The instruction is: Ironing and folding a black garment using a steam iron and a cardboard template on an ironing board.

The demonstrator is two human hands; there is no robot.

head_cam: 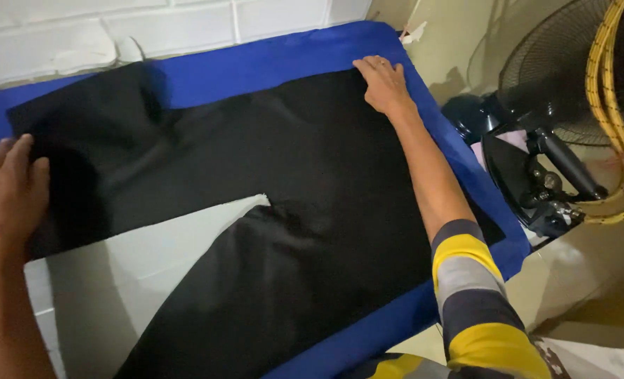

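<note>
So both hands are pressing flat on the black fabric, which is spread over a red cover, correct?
Not quite: the head view shows the cover is blue, not red. The left hand and right hand do press flat on the black fabric.

Black cloth cropped at bottom edge

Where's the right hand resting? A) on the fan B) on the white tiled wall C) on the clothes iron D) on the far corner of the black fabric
D: the right hand lies flat, palm down, on the far corner of the black fabric, apart from the iron and fan beside the table.
</note>
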